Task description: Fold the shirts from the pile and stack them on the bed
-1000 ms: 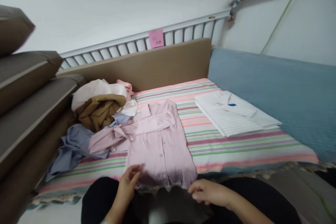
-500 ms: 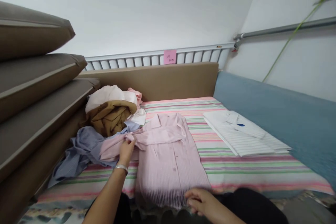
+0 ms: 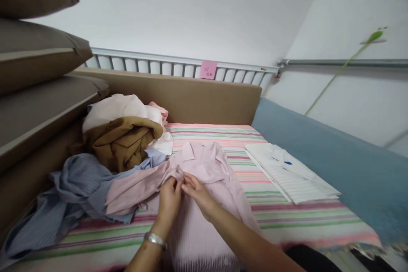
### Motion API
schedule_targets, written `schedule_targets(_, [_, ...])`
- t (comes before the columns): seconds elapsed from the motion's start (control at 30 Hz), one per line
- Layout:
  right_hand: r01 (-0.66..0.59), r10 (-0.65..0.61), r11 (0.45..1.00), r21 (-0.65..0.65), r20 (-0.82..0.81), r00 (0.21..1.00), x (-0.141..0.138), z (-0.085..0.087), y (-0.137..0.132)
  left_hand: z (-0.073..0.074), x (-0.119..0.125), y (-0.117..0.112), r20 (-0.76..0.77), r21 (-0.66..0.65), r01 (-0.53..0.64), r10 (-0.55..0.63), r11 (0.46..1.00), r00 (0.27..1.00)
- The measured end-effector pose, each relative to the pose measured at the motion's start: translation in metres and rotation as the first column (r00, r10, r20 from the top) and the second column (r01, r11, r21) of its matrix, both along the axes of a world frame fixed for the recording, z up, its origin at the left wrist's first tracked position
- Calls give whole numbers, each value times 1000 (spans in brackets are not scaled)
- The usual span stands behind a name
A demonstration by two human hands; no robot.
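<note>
A pale pink shirt (image 3: 210, 165) lies face-up on the striped bedsheet (image 3: 270, 216), collar toward the headboard. Its left sleeve (image 3: 134, 191) trails out toward a pile of clothes. My left hand (image 3: 169, 199), with a silver bracelet at the wrist, pinches the shirt's fabric near the shoulder. My right hand (image 3: 198, 192) meets it there, fingers closed on the same fold of pink cloth. Both hands sit side by side over the upper chest of the shirt.
A pile of clothes lies at the left: a brown garment (image 3: 123, 144), a cream one (image 3: 117, 108) and a grey-blue shirt (image 3: 63, 195). A folded white striped shirt (image 3: 290, 174) rests at the right. Brown cushions (image 3: 41, 63) are stacked left; a blue cushion (image 3: 334, 161) runs along the right.
My left hand went from the shirt's hem to its left shoulder. My right hand left the hem and joined it there. The view tilted and moved closer.
</note>
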State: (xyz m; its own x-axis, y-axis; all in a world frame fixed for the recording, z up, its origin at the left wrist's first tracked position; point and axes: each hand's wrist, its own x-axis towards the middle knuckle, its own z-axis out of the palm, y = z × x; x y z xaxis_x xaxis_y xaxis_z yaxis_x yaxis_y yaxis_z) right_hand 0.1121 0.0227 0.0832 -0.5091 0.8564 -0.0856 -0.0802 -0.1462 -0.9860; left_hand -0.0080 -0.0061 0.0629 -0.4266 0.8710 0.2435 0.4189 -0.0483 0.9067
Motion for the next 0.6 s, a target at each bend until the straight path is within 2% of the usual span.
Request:
schedule_targets(0.1, [64, -74, 989, -137, -68, 995, -36, -10, 18, -3, 4, 6, 129, 83, 100, -110, 992, 985])
schedule_targets(0.2, [161, -169, 966, -201, -24, 985, -46, -17, 33, 2, -11, 11, 209, 86, 115, -131, 990, 969])
schedule_targets(0.3, [198, -202, 956, -216, 7, 979, -43, -14, 48, 11, -40, 12, 178, 105, -26, 7, 994, 984])
schedule_targets(0.4, [202, -204, 960, -195, 11, 979, -39, -6, 59, 15, -65, 15, 262, 54, -212, 191, 976, 946])
schedule_targets(0.5, [163, -166, 968, -191, -1, 986, -38, 3, 61, 10, -71, 20, 368, -35, -244, 239, 969, 898])
schedule_targets(0.6, [75, -88, 974, -215, -52, 995, -39, 12, 54, 2, -61, 24, 404, -35, -183, 181, 983, 897])
